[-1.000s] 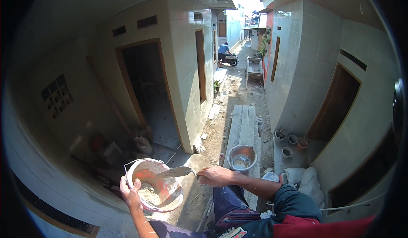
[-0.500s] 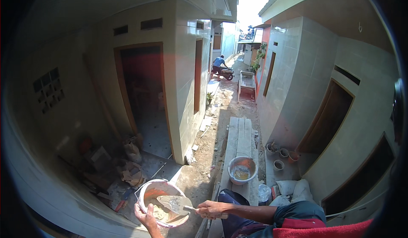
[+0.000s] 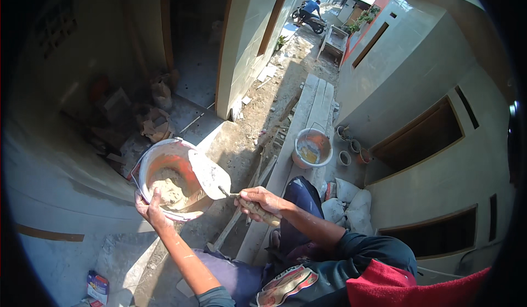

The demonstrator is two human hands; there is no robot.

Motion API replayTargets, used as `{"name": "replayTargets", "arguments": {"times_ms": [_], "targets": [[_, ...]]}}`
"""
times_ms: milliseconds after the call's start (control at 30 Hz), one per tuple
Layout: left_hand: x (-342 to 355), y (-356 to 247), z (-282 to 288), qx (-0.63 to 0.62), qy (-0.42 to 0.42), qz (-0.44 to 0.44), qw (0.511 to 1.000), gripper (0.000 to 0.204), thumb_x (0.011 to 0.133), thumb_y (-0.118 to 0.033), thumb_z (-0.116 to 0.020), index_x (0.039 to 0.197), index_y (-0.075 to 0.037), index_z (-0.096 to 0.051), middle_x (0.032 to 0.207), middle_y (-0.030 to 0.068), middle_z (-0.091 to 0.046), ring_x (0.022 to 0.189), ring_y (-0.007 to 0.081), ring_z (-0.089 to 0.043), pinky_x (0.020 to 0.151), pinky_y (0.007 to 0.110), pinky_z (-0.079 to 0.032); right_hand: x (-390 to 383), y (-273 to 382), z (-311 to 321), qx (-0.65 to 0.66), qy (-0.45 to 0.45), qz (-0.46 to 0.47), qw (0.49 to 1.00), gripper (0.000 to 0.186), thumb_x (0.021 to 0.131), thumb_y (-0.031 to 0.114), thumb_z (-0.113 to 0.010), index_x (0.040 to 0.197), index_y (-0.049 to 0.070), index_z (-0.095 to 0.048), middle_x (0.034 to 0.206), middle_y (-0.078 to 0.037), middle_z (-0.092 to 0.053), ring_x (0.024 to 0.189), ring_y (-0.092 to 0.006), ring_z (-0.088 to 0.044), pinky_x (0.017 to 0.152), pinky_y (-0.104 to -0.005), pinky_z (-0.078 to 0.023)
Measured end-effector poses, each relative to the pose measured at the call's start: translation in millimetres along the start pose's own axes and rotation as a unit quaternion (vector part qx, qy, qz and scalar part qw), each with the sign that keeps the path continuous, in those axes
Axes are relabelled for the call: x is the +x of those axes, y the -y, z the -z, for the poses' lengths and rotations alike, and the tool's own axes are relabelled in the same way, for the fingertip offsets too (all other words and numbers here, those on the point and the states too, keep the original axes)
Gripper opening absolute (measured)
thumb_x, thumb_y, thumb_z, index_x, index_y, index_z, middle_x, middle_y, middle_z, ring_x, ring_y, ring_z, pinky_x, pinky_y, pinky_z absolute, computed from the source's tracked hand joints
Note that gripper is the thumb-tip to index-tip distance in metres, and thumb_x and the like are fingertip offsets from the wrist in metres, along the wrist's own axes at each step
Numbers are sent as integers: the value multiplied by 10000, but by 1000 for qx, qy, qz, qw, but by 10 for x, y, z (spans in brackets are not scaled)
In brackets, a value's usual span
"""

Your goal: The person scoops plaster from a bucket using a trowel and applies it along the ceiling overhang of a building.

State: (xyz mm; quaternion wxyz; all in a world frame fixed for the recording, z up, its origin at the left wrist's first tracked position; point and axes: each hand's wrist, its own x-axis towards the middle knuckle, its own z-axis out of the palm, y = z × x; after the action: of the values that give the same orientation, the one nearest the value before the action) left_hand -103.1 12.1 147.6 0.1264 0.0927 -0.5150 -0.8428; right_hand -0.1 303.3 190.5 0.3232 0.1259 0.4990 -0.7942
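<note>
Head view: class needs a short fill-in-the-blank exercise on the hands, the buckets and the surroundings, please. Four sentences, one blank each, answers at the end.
1. The trowel is gripped by the person's ____ hand.
2. The other hand holds a bucket, which in the picture is to the ____ of the second bucket on the planks.
3. Up the alley, someone in a ____ top is at a motorbike.
4. The cloth at lower right is ____.

Missing words: right; left; blue; red.

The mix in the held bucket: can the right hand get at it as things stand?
Probably yes, by trowel: the right hand grips the trowel at the right rim of the bucket, and the mix lies mostly uncovered while the left hand holds the left side.
</note>
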Motion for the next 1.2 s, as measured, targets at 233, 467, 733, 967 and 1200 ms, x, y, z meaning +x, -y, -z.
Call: {"name": "replayTargets", "arguments": {"times_ms": [233,467,733,967,1200], "targets": [[-129,-107,57,-43,-44,-4,998,411,747,55,-763,1115,13,-586,1041,123,-671,893,206,-653,864,347,-516,-177,177,-82,-22,-32,-9,999,405,999,402,-510,1017,7,-596,703,-49,-545,437,-119,-490,400,-249,-397],[-373,-225,-22,-82,-22,-27,996,366,734,102,-711,1067,9,-591,1059,148,-664,948,221,-645,914,366,-497,-142,-297,-10,-39,2,-105,994,434,1019,429,-462,1029,11,-578,689,-35,-529,427,-111,-462,388,-254,-390],[-514,-655,60,-55,-122,-82,988,372,705,124,-708,1036,18,-577,1008,151,-653,902,244,-654,866,392,-541,-888,-256,360,-75,67,-226,969,456,1025,432,-451,1025,-5,-580,663,-23,-517,444,-104,-474,402,-256,-399],[-588,-795,106,18,-48,-109,993,409,709,111,-728,1080,17,-584,1046,143,-655,942,220,-641,895,357,-509,-654,441,257,-736,-109,279,607,346,901,268,-650,1167,48,-635,891,-77,-590,761,-237,-614,650,-346,-510],[-697,-948,-237,70,40,-132,988,381,707,88,-712,1073,29,-626,1127,120,-656,995,160,-624,926,310,-486,-323,526,418,-820,-53,406,399,311,834,117,-644,1144,88,-637,913,-45,-604,807,-234,-611,682,-396,-506]]}}
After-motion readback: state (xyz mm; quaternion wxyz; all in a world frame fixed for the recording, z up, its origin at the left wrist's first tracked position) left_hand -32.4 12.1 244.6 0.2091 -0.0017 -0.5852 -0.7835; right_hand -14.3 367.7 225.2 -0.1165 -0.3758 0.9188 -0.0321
